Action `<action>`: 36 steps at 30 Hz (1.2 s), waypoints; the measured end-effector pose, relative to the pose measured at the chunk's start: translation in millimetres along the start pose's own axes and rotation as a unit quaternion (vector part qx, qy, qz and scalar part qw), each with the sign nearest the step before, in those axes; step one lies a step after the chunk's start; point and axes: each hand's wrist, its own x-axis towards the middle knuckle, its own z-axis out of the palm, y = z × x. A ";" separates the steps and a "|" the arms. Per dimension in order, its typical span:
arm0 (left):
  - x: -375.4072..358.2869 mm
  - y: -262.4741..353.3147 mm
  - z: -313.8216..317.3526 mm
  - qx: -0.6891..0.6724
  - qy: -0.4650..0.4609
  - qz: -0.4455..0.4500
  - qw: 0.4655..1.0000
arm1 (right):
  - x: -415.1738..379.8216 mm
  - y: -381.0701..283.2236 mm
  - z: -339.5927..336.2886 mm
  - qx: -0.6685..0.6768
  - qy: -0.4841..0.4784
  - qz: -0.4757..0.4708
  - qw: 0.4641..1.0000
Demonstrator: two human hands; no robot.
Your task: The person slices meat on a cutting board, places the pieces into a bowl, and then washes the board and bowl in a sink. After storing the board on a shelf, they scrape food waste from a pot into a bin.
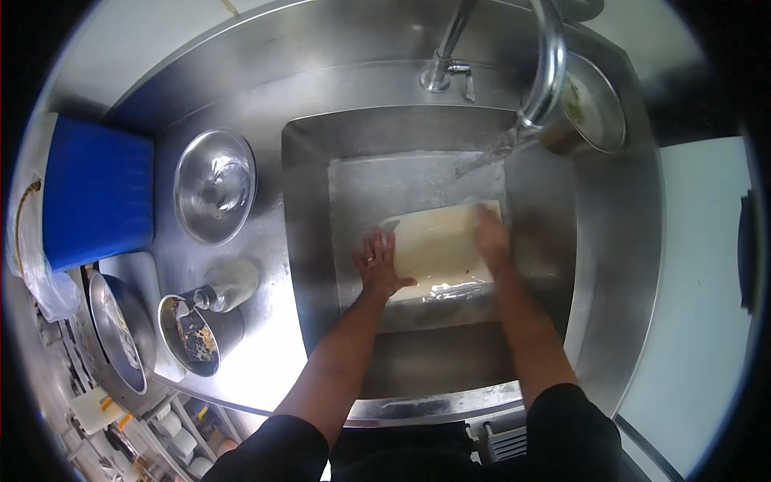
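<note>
A wet, cream-coloured cutting board (pixel 438 245) lies in the steel sink (pixel 309 241), its near edge glossy with water. My left hand (pixel 377 265) rests flat on the board's left end, fingers spread and a ring on one finger. On the right end of the board is my right hand (pixel 491 237), blurred, so its fingers and anything under them cannot be made out. Water runs from the curved faucet (pixel 550 72) into the sink beyond the board.
Left of the sink stand a steel bowl (pixel 215 186), a clear jar (pixel 234 283), a steel pot (pixel 189 336) with food scraps and a blue box (pixel 100 193). A metal container (pixel 590 104) stands at the back right corner. A second tap (pixel 438 76) rises behind the sink.
</note>
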 end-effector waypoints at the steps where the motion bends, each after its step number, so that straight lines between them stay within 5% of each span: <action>1: -0.8 -0.3 -2.0 -0.009 -0.001 0.001 1.000 | 3.2 -8.5 -29.9 -0.032 -0.053 0.084 0.994; 2: -1.9 -1.3 -2.0 -0.017 -0.002 0.002 1.000 | 5.6 -21.0 -65.1 -0.073 -0.113 0.163 0.977; 4: -0.8 -2.6 -1.3 -0.013 -0.007 0.004 1.000 | -14.7 -28.2 -38.3 -0.051 -0.056 0.209 0.975; 7: 5.9 1.8 4.4 -0.018 0.023 -0.005 1.000 | -74.1 -64.5 29.5 0.016 0.009 0.121 0.993; 9: -1.1 3.8 8.7 -0.034 0.033 -0.010 0.999 | -121.3 -97.0 52.8 0.083 -0.025 0.005 0.996; 11: -0.5 2.2 0.3 -0.050 0.037 -0.001 0.998 | -108.9 -98.1 3.8 0.086 -0.147 0.006 0.985; 13: 0.2 4.2 -0.9 -0.049 0.042 0.003 0.998 | -75.7 -25.0 77.5 -0.104 -0.122 -0.054 0.986; 15: -2.5 -2.1 10.4 -0.055 0.050 0.001 0.997 | -42.6 6.1 -15.0 -0.029 -0.078 -0.042 0.996; 16: 0.6 -4.3 12.5 -0.056 0.059 0.006 0.997 | -38.8 -10.9 -54.4 -0.020 -0.089 0.072 0.993; 19: 0.8 -0.3 13.6 -0.052 0.071 0.010 0.996 | -59.1 -8.4 -27.3 -0.032 -0.052 0.176 0.983; 21: 1.4 -1.3 17.8 -0.053 0.076 0.005 0.996 | -88.8 -13.1 25.4 -0.049 -0.012 0.164 0.985; 23: 10.9 -0.3 29.9 -0.059 0.083 0.007 0.995 | -99.8 -69.1 9.9 0.055 -0.137 0.286 0.947; 24: 6.0 2.0 28.8 -0.047 0.082 0.007 0.995 | -122.4 -72.3 65.5 0.111 -0.097 0.221 0.964; 27: 2.3 -1.2 16.2 -0.034 0.089 -0.005 0.995 | -155.5 -166.1 25.5 0.122 -0.137 0.105 0.977; 31: 7.2 6.6 4.2 -0.023 0.047 -0.003 0.999 | -136.3 -88.5 23.1 0.051 -0.242 0.102 0.964; 33: 2.2 -3.4 1.3 -0.011 0.030 -0.011 0.999 | -121.1 -6.8 27.6 -0.001 -0.123 0.057 0.991; 36: 2.2 4.8 10.9 -0.039 0.030 0.001 0.999 | -117.8 -55.9 -51.5 0.027 -0.149 0.246 0.957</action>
